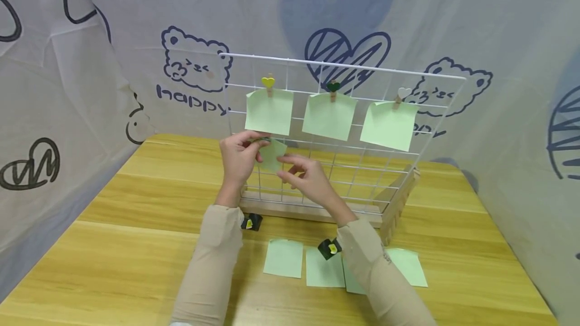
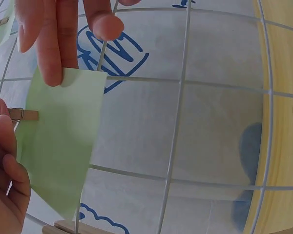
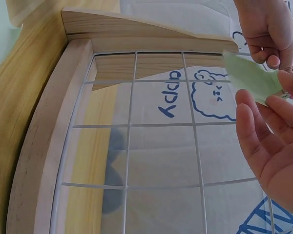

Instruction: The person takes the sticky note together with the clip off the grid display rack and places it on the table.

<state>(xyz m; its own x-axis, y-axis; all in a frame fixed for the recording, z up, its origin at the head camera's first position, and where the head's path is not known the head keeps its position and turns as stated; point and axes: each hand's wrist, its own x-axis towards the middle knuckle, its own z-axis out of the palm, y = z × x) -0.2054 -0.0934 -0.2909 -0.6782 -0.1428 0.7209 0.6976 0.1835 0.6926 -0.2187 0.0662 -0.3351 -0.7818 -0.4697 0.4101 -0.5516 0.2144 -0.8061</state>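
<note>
My left hand (image 1: 238,157) pinches a small wooden clothespin (image 2: 24,114) at the upper edge of a green paper note (image 1: 272,155). The note is held at the lower left of a white wire grid (image 1: 327,176), below the row of hanging notes. My right hand (image 1: 308,177) holds the note's right edge, one finger in front and another partly hidden behind it. In the right wrist view, the note (image 3: 251,75) bends between the two hands. Part of the clothespin is covered by my left fingers.
Three green notes hang above on heart-topped clothespins: yellow (image 1: 268,82), dark green (image 1: 333,86) and white (image 1: 404,93). Several loose green notes (image 1: 283,259) lie on the wooden table (image 1: 113,245), partly under my right sleeve. A wooden base (image 1: 308,211) supports the grid.
</note>
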